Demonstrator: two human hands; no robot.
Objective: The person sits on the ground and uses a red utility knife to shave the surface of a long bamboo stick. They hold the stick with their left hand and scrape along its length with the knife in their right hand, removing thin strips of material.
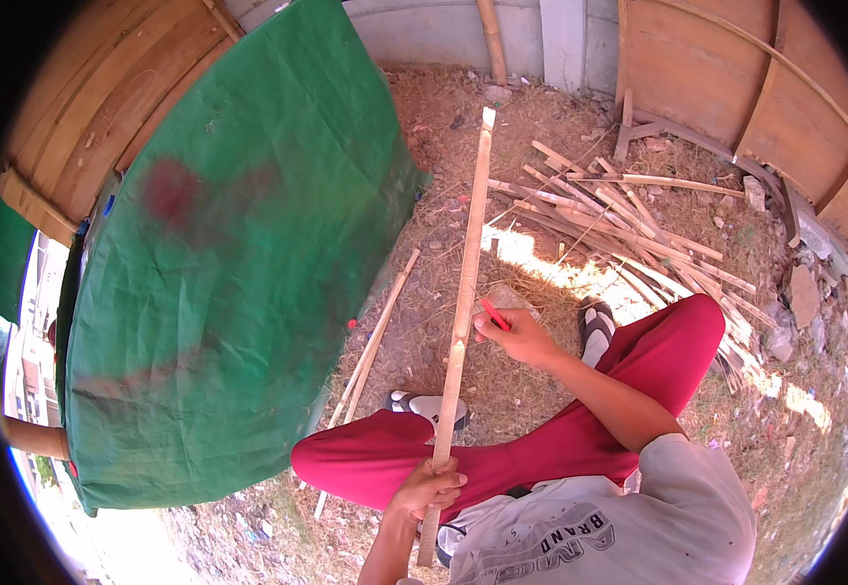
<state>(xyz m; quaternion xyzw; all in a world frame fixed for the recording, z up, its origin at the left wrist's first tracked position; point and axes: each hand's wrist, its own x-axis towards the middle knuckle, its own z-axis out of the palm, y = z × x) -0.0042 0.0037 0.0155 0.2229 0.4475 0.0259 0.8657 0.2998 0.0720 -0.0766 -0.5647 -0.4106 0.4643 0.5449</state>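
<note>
A: What is sitting on the left?

B: A big green sheet point(239, 263) is leaning there. Next to it, 1 long wooden stick point(463, 302) is lying across the person's red trousers point(541, 448) and pointing away over the dirt.

A: Who is holding it?

B: The left hand point(428, 489) is squeezing tight around the near end. The right hand point(520, 336) is pinching a red pencil point(494, 314), touching the stick's middle.

A: Is it heavy?

B: It is looking thin and light, I think, stiff but maybe bending a little. Holding it near 1 end and the middle is looking best. Splinters could be poking.

A: And on the right?

B: A pile of scrap sticks point(629, 229) is lying there.
</note>
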